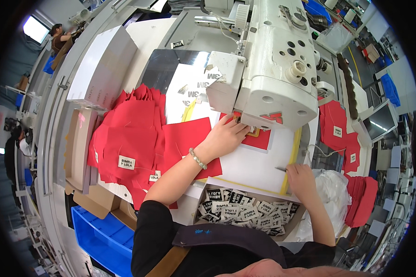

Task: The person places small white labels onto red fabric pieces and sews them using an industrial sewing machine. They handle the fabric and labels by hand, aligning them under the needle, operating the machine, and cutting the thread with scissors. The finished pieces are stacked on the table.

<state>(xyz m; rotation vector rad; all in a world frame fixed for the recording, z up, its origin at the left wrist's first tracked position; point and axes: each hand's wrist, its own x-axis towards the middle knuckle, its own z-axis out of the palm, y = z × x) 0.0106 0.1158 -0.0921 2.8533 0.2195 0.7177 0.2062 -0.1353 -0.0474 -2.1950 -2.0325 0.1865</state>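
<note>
My left hand lies at the head of a white industrial sewing machine, fingers stretched out over a red fabric piece under the needle area. Its fingertips are partly hidden by the machine. A bead bracelet is on that wrist. To the right, my right hand is closed around a small pointed metal tool, its tip sticking out to the left above the white work plate. Another red piece lies partly under my left forearm.
At left is a heap of red fabric pieces, some with labels, beside a white box. An open box of black and white labels sits near my body. More red pieces and a clear plastic bag are at right. A blue bin stands lower left.
</note>
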